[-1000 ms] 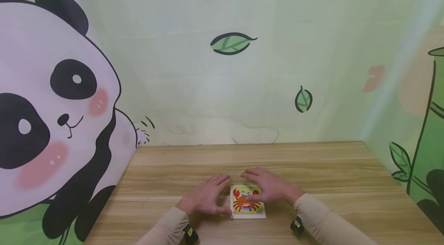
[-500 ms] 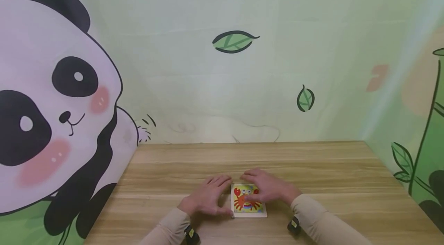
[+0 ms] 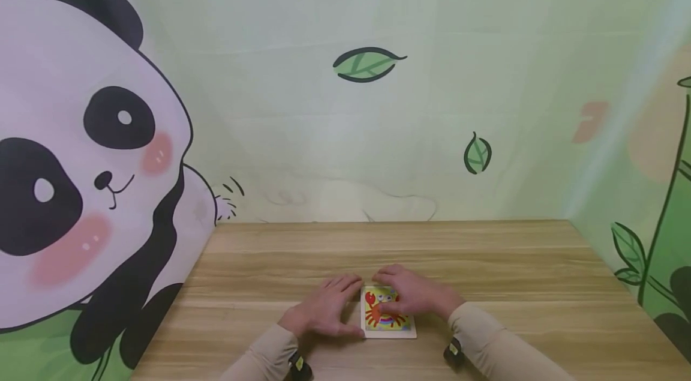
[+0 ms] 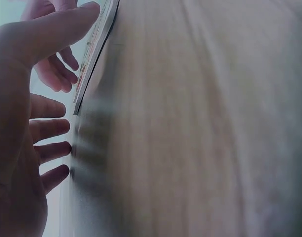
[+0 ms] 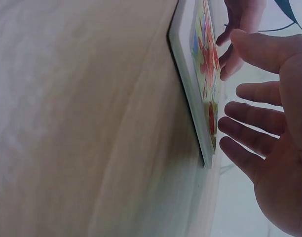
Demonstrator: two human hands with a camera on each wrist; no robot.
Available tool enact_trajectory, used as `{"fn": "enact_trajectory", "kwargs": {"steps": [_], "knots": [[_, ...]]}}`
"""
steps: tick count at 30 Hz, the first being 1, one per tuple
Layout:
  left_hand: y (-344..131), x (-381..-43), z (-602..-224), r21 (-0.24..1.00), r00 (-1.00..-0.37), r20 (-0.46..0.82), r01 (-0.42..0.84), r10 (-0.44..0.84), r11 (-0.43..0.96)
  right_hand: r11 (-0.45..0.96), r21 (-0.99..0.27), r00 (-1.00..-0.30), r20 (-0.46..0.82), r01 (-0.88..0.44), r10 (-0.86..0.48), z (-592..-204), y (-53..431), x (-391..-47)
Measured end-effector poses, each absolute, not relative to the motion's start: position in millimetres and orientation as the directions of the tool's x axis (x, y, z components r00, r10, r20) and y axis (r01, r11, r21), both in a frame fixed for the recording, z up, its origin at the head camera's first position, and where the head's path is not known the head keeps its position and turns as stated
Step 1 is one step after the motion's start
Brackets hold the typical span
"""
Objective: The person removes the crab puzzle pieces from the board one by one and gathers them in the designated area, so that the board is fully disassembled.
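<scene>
A square board with a red crab picture and pale border lies flat on the table. Seen edge-on, the board has a visible thickness in the right wrist view. My left hand is at its left side, fingers extended forward and thumb tip by the near left corner. Over its right part is my right hand, with the thumb across the crab and the fingers reaching past the far edge. The right hand covers part of the picture. Neither hand grips the board; whether the right thumb touches it I cannot tell.
The wood-grain table extends around the board. Behind it hangs a pale green backdrop with a large panda at left and a green bamboo stalk at right.
My right hand has shifted slightly left over the board. The left hand keeps its place beside it. The whole head view has drifted a little.
</scene>
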State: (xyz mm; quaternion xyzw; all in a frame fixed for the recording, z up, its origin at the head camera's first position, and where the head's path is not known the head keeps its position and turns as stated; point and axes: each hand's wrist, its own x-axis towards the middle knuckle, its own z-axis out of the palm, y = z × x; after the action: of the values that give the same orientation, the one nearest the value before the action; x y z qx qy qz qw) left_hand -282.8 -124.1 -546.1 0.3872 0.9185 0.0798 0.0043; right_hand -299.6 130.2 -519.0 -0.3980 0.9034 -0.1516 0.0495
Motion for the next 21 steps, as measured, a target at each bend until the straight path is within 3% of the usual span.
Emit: {"fn": "enact_trajectory", "kwargs": {"steps": [21], "knots": [[-122.8,-281.4,-549.6,0.165,-0.708,0.049,0.701,0.704,0.693,0.656,-0.304,-0.695,0.028,-0.691,-0.719,-524.1,120.5,-299.8]]}}
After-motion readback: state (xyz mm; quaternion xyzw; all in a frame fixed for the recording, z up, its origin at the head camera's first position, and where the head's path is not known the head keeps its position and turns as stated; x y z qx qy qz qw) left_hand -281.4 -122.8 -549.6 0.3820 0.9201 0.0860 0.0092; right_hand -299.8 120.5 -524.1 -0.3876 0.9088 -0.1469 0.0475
